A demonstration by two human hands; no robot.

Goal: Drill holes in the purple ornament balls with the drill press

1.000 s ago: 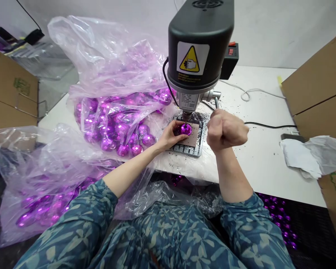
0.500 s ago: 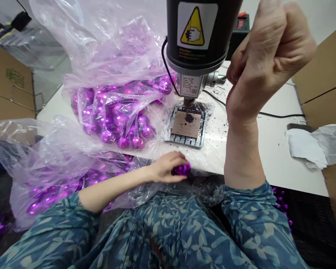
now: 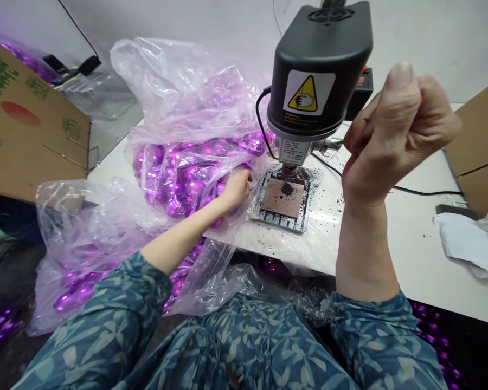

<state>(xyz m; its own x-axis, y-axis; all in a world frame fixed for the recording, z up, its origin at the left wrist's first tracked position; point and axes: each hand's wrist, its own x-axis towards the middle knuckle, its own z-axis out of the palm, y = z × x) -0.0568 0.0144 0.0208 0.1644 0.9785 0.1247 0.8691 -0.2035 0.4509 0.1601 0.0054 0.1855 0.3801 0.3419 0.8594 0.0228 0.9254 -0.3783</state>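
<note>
My right hand [image 3: 394, 135] is closed in a fist at the end of the metal feed lever [image 3: 332, 142] of a black bench drill press [image 3: 319, 70]. Below the chuck, a brown board [image 3: 282, 196] with a small hole and a heap of dark shavings lies on the grey base plate [image 3: 276, 221]. My left hand [image 3: 236, 188] reaches to the mouth of a clear plastic bag full of shiny purple faceted balls [image 3: 177, 179]. Its fingers are curled down at the bag's right edge. What they hold, if anything, is hidden.
Dark shavings litter the white table [image 3: 410, 244] around the base. A second bag of purple balls [image 3: 77, 290] hangs below the table's left front edge. Cardboard boxes [image 3: 32, 124] stand at both sides. White paper [image 3: 467, 238] lies at the right, near a black cable [image 3: 427, 192].
My left hand, which held a purple ball at the table's front edge, has moved up to the bag of balls. My right hand stays at the lever. The view has tilted up.
</note>
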